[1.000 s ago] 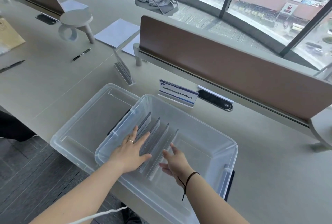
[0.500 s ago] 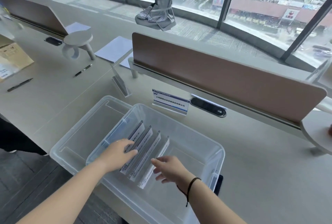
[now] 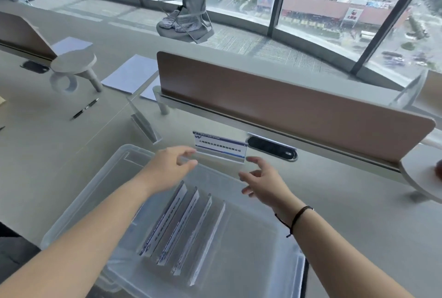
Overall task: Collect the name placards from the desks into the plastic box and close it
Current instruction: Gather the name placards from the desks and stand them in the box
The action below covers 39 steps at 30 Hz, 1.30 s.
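Observation:
A clear plastic box (image 3: 270, 252) sits at the desk's near edge, on its clear lid (image 3: 102, 183), which sticks out to the left. Several name placards (image 3: 184, 223) stand in a row inside the box. One more placard (image 3: 220, 146) with blue print stands on the desk just behind the box. My left hand (image 3: 171, 166) hovers at the placard's left end, fingers loosely spread and holding nothing. My right hand (image 3: 265, 181) hovers below the placard's right end, also holding nothing. Another clear placard (image 3: 143, 123) stands further left, seen edge-on.
A brown divider panel (image 3: 287, 108) runs behind the placard, with a black cable port (image 3: 272, 149) at its foot. Blue sheets (image 3: 130, 74), a pen (image 3: 85, 108) and a grey stand (image 3: 74, 68) lie to the left. A round shelf (image 3: 421, 175) juts out at right.
Both hands have lifted out of the box, where they touched the stacked placards, and moved forward to either end of the placard on the desk. The view has tilted up.

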### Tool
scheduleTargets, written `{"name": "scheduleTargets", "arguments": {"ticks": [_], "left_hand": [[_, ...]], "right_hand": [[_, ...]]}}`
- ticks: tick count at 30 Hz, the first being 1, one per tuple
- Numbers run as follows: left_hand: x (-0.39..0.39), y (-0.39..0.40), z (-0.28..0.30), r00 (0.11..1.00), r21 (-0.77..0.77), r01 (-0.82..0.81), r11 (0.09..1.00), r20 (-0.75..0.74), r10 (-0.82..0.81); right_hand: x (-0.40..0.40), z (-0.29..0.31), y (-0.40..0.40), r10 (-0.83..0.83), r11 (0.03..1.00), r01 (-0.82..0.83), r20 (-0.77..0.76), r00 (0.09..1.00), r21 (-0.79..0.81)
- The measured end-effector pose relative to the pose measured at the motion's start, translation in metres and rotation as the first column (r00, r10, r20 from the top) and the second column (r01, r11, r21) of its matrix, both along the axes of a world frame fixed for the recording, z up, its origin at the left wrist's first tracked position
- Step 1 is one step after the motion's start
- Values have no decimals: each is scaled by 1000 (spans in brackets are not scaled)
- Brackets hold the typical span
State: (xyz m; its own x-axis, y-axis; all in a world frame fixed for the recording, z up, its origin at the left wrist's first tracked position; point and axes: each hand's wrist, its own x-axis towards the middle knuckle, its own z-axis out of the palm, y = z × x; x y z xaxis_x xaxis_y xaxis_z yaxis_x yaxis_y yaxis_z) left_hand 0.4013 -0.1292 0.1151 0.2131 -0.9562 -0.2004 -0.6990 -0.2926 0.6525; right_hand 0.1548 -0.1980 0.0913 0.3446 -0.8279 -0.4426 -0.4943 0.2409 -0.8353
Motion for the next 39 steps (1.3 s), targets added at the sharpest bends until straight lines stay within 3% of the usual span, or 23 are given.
{"name": "scheduleTargets", "arguments": {"ticks": [5, 13, 17, 20, 23, 29, 39], "left_hand": [[50, -69, -24, 999, -2, -10, 1000, -33, 10], [97, -143, -95, 980, 196, 166, 967, 74, -183], [99, -152, -130, 969, 214, 214, 953, 76, -234], [99, -161, -144, 977, 132, 182, 974, 90, -195], [99, -167, -146, 984, 27, 131, 991, 119, -133], [103, -166, -134, 948, 17, 221, 975, 230, -219], [90, -134, -65, 978, -179, 142, 973, 175, -111]], "right_hand": [[12, -18, -48, -133, 990, 120, -207, 969, -73], [63, -65, -102, -24, 991, -52, -536, 844, -126], [83, -87, -116, -55, 994, -7, -532, 845, -113], [92, -99, -117, -126, 990, 80, -484, 866, -115], [94, -106, -115, -191, 976, 104, -527, 828, -190], [82, -101, -104, -171, 929, -88, -628, 759, -359], [62, -46, -91, -232, 865, 4, -392, 890, -502]]}}
